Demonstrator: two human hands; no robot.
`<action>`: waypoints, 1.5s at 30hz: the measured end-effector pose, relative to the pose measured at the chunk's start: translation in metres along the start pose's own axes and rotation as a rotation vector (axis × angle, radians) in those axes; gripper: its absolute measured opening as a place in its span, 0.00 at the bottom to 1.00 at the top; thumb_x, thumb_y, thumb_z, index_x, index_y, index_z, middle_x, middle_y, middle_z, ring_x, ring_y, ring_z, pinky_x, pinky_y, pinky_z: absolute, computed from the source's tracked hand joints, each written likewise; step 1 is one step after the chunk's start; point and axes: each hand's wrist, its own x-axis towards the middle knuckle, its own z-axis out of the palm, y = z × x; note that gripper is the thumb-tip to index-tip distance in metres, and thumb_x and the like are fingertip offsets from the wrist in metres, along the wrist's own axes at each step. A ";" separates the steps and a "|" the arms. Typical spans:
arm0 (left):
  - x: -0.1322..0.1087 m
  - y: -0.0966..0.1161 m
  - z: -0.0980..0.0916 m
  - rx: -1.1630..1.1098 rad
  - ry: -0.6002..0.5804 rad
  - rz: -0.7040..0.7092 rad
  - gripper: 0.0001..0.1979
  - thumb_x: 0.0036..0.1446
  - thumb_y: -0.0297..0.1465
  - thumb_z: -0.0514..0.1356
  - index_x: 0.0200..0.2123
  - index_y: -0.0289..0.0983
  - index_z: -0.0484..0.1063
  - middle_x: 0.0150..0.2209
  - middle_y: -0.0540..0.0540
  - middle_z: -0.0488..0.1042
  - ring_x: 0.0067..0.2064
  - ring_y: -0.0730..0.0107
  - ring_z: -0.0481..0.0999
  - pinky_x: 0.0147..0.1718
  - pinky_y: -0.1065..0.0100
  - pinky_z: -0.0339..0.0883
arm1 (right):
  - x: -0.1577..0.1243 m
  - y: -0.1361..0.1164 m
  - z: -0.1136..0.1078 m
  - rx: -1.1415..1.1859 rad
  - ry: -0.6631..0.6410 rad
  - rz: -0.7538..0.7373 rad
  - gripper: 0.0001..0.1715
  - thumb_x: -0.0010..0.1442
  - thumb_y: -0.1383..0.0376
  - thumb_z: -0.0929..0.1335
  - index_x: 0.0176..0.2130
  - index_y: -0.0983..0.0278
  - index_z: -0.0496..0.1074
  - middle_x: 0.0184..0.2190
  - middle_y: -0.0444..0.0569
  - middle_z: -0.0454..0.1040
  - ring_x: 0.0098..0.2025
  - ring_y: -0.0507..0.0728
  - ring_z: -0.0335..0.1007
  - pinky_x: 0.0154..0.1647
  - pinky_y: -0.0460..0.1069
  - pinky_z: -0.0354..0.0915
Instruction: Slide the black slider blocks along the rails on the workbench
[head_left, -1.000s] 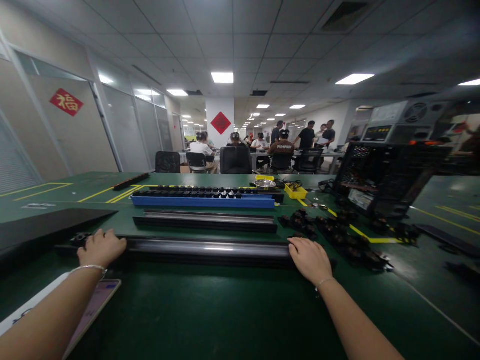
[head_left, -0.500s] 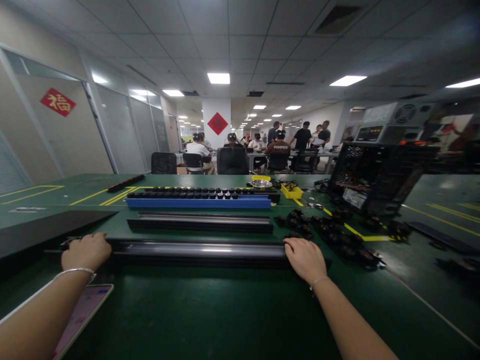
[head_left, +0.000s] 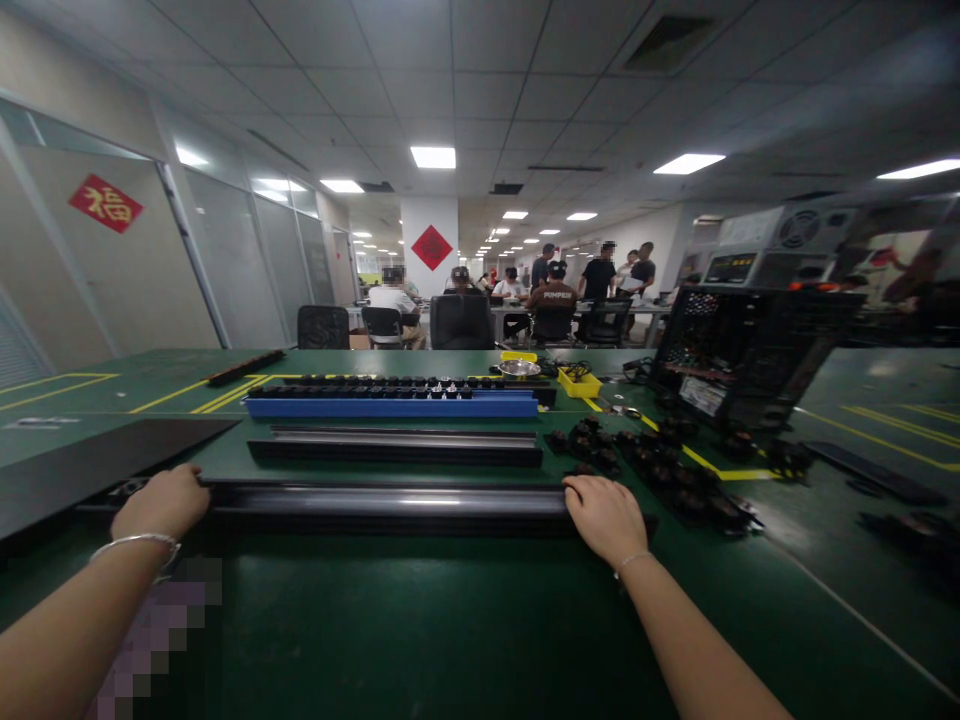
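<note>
A long dark metal channel (head_left: 382, 502) lies crosswise on the green table in front of me, its trough shining along the middle. My left hand (head_left: 163, 500) is closed over its left end, with the fingertips out of sight behind the edge. Near the right end, my right hand (head_left: 606, 515) grips the same channel, fingers curled over the far side. Just beyond lies a shorter dark channel (head_left: 397, 450), apart from both hands. Past that, a blue rail (head_left: 390, 407) holds a row of small black parts.
Loose black parts (head_left: 690, 480) are heaped at the right. A yellow tray (head_left: 579, 382) and an open computer case (head_left: 750, 350) stand farther back. A dark flat panel (head_left: 97, 460) lies at the left. Beneath my left forearm is a pixelated flat object (head_left: 161, 625).
The view has shifted slightly, so most things appear a little farther left. Both hands keep their places on the long channel.
</note>
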 end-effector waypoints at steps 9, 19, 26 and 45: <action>-0.007 0.010 -0.009 0.052 -0.105 -0.141 0.29 0.50 0.36 0.51 0.52 0.23 0.64 0.48 0.26 0.71 0.48 0.46 0.72 0.41 0.59 0.65 | 0.001 -0.002 -0.002 0.005 -0.018 0.012 0.22 0.60 0.61 0.55 0.44 0.58 0.74 0.47 0.45 0.74 0.50 0.55 0.65 0.53 0.53 0.52; -0.010 0.015 -0.014 0.030 -0.112 -0.166 0.29 0.49 0.38 0.52 0.51 0.26 0.65 0.49 0.29 0.71 0.48 0.46 0.72 0.41 0.58 0.65 | 0.001 -0.001 -0.003 0.008 -0.042 0.016 0.23 0.61 0.60 0.55 0.44 0.58 0.73 0.48 0.45 0.74 0.51 0.56 0.64 0.54 0.53 0.51; -0.009 0.014 -0.012 0.020 -0.142 -0.161 0.25 0.49 0.37 0.53 0.47 0.27 0.68 0.47 0.29 0.72 0.48 0.46 0.72 0.40 0.58 0.66 | -0.001 -0.002 -0.003 0.008 -0.026 0.007 0.22 0.61 0.60 0.55 0.43 0.58 0.74 0.47 0.45 0.74 0.50 0.55 0.65 0.53 0.53 0.51; -0.015 0.025 -0.019 0.004 -0.191 -0.188 0.29 0.51 0.38 0.53 0.54 0.28 0.63 0.54 0.30 0.67 0.52 0.45 0.68 0.43 0.57 0.65 | 0.000 -0.002 -0.004 0.008 -0.022 0.008 0.22 0.60 0.61 0.55 0.43 0.58 0.74 0.46 0.46 0.74 0.49 0.55 0.65 0.53 0.53 0.52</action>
